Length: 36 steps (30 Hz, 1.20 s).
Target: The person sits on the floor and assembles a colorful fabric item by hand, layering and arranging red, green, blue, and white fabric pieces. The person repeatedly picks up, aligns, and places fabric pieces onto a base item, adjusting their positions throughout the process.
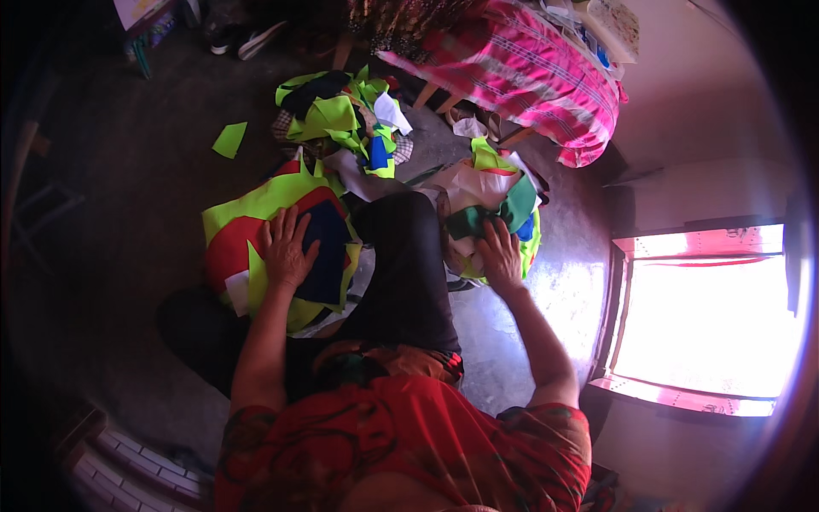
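Note:
My left hand (288, 253) lies with spread fingers on a layered heap of cloth pieces. Under and around it are a navy blue piece (325, 249), a red piece (229, 249) and a neon yellow-green piece (256, 198). At the right-hand pile, the fingers of my right hand (503, 258) close on a dark green cloth piece (517, 203), which bunches at the fingertips. Beneath it sits a rounded bundle of scraps with a pale cloth piece (467, 186) on top. My bent knee (409, 239) comes between the two piles.
Farther off lies another heap of mixed scraps (328, 119), with one loose yellow-green scrap (229, 141) to its left. A pink checked cloth (520, 77) drapes over wooden-legged furniture. Shoes (258, 41) rest on the floor at the back. A bright window (708, 324) is at the right.

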Tool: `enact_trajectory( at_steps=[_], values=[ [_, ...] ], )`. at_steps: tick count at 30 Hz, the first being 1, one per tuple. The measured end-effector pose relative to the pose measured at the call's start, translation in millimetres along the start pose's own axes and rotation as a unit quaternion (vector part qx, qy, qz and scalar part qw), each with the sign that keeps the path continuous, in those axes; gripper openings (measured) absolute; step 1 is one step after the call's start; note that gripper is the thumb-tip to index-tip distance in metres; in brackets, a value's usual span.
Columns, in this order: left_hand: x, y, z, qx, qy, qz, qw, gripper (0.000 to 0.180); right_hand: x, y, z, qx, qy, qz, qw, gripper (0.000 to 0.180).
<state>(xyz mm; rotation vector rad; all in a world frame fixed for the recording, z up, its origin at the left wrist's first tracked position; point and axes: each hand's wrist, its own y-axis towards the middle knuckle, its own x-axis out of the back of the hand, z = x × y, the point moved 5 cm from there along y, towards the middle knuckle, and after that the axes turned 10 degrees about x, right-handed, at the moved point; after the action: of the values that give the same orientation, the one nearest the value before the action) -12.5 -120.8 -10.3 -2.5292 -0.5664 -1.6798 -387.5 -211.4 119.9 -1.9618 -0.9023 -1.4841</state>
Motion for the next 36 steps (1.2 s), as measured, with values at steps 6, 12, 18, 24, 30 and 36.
enact_trajectory(
  at_steps=[6,12,18,24,30,36],
  values=[
    [4.0,0.6,-2.5,-0.010,0.021,-0.009,1.000,0.058,24.0,-0.4,2.3,-0.054,0.161,-0.029,0.985,0.036],
    [0.9,-1.2,-1.0,-0.016,0.015,-0.013,1.000,0.057,43.3,-3.5,5.9,-0.020,0.230,-0.078,0.970,0.052],
    [-1.8,-2.4,-3.4,-0.016,0.028,0.003,0.999,0.059,63.3,-16.6,3.2,-0.054,0.269,-0.160,0.948,0.044],
    [1.5,-2.0,0.7,-0.021,-0.034,0.040,0.998,0.062,74.3,4.5,-18.3,-0.125,0.214,-0.228,0.942,0.035],
    [47.5,-14.2,2.6,0.039,-0.202,-0.063,0.977,0.053,45.4,51.3,-7.2,-0.024,0.162,-0.145,0.976,0.063],
    [60.7,-58.3,29.5,0.090,-0.299,0.045,0.949,0.027,-0.5,48.1,11.2,0.000,0.083,-0.074,0.994,0.049]
  ],
)
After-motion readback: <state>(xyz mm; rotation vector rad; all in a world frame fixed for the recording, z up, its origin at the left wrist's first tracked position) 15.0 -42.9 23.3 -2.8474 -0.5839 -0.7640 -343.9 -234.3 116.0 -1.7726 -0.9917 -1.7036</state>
